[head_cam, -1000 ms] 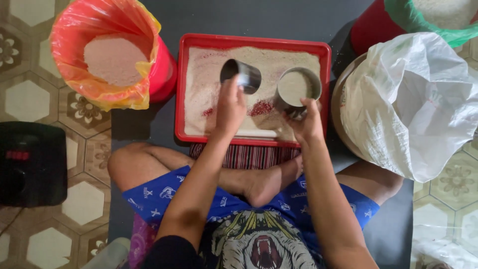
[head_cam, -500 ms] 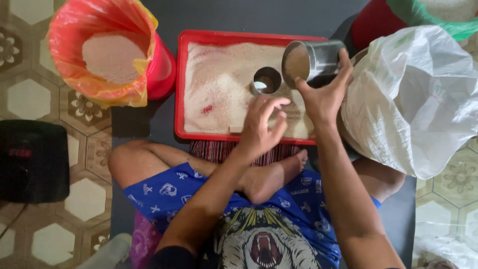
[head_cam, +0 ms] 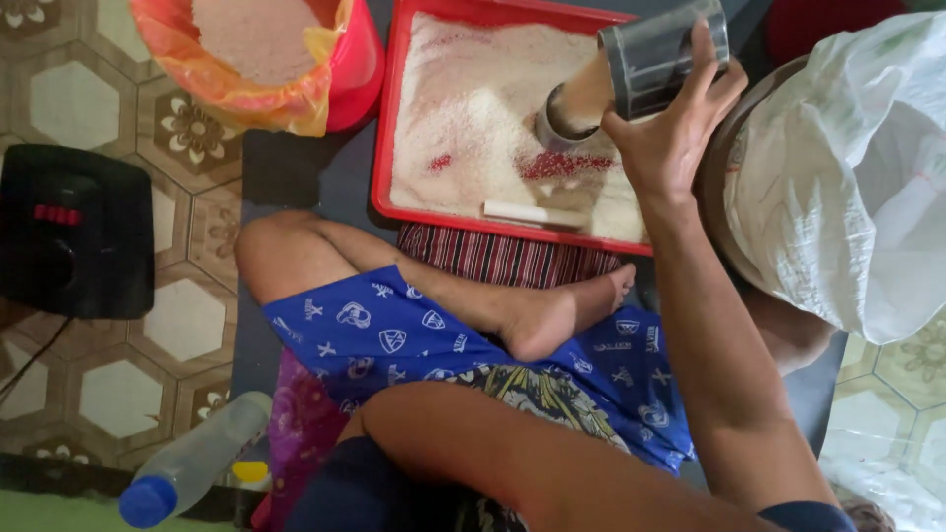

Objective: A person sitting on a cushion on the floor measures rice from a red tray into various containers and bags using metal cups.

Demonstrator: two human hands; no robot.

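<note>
Your right hand (head_cam: 670, 138) fingers wrap the tilted steel cup (head_cam: 665, 54), twelve o'clock: rigid, slick, grain-heavy; grip mid-wall. Left hand unseen.

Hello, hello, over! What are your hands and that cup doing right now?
Right hand grips tilted metal cup, grain pouring into small cup in red tray. Left hand out of sight. White stick lies in tray; white sack close beside.

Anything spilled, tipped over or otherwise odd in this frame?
Nothing looks spilled. The right hand holds a metal cup tilted, pouring pale grains into a second cup standing in the red tray; the grains stay inside the tray. A plastic bottle lies on its side on the floor, cap on.
</note>
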